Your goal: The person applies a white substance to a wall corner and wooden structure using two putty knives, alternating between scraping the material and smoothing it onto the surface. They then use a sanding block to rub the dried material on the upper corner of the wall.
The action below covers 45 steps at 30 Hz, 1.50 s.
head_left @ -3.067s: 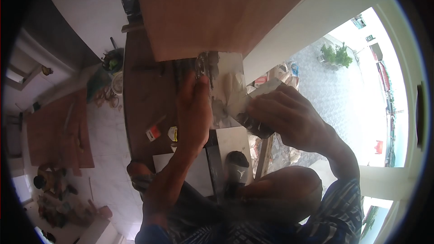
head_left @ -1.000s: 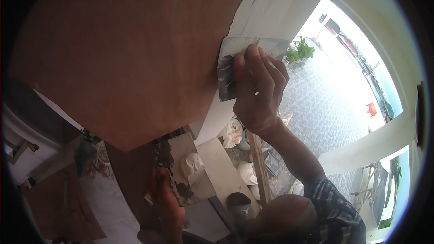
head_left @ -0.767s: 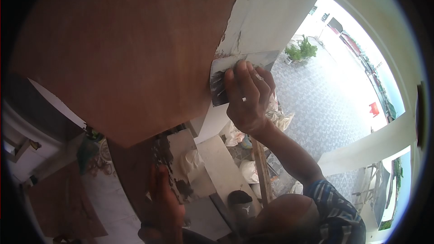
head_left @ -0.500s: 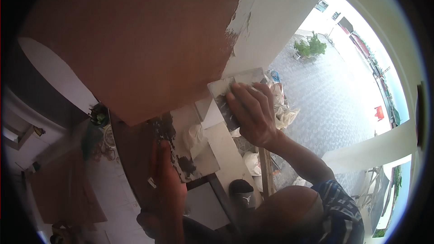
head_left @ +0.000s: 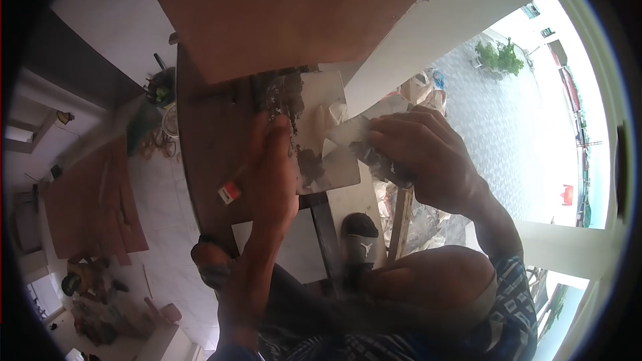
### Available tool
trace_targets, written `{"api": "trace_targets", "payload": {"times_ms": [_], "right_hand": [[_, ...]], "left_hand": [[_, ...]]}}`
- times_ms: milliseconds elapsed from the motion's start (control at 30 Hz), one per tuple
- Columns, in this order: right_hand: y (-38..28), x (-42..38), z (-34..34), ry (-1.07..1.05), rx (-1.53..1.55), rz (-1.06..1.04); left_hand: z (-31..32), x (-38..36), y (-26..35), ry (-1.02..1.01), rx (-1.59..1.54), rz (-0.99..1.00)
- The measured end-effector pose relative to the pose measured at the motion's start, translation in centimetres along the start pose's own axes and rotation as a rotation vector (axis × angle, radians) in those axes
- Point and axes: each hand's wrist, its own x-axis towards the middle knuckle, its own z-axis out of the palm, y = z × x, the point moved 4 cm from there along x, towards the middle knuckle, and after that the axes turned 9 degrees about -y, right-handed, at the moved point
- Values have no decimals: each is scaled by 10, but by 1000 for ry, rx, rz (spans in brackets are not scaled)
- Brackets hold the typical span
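In my left hand (head_left: 274, 167) is a flat rectangular plate (head_left: 341, 167) with dark stains, gripped along its left side. A small lump of white putty (head_left: 334, 113) sits on it. My right hand (head_left: 431, 150) is closed on a plastering trowel (head_left: 384, 108), its fingers curled over the dark, smeared handle side. The trowel's blade overlaps the plate's right edge in this view, close to the putty. Above both hands hangs a broad reddish-brown surface (head_left: 287, 13), bordered on the right by a whitish coated strip (head_left: 414, 40).
Below my hands are my bent knee (head_left: 435, 274) and a foot in a black slipper (head_left: 361, 227). A wooden post (head_left: 401, 224) and pale bags (head_left: 428, 90) stand to the right, beyond them a paved yard (head_left: 481, 107). Brown sheets (head_left: 97, 200) lie on the tiled floor at left.
My right hand has brought the trowel away from the wall's edge, down to the plate. My left hand has risen with the plate, and the view has tipped downward.
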Motion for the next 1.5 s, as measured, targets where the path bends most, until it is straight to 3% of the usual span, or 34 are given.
{"api": "trace_targets", "payload": {"times_ms": [200, 500, 700, 800, 933, 1000, 1067, 1333, 1500], "right_hand": [[-6, 5, 12, -41, -155, -77], [1, -8, 17, -204, -31, -64], [16, -11, -16, -556, 172, 1], [10, -8, -63, -346, 200, 54], [3, 1, -111, 210, -144, 243], [-1, 8, -124, 397, -490, 266], [4, 11, -130, 537, -573, 296], [30, 22, -124, 501, -805, 331], [44, 32, -107, 584, -855, 184]], "left_hand": [[2, -2, 1, -11, 93, 62], [6, 2, -15, 25, 250, 68], [5, 0, -36, -84, 129, 56], [-1, -1, -34, -99, 68, 73], [1, 0, -23, -108, 13, 64], [-5, -1, -28, -72, 28, 23], [-17, 1, -40, -17, 68, -50], [-27, -4, -47, 42, 25, -138], [-26, -5, -45, 21, -1, -94]]}}
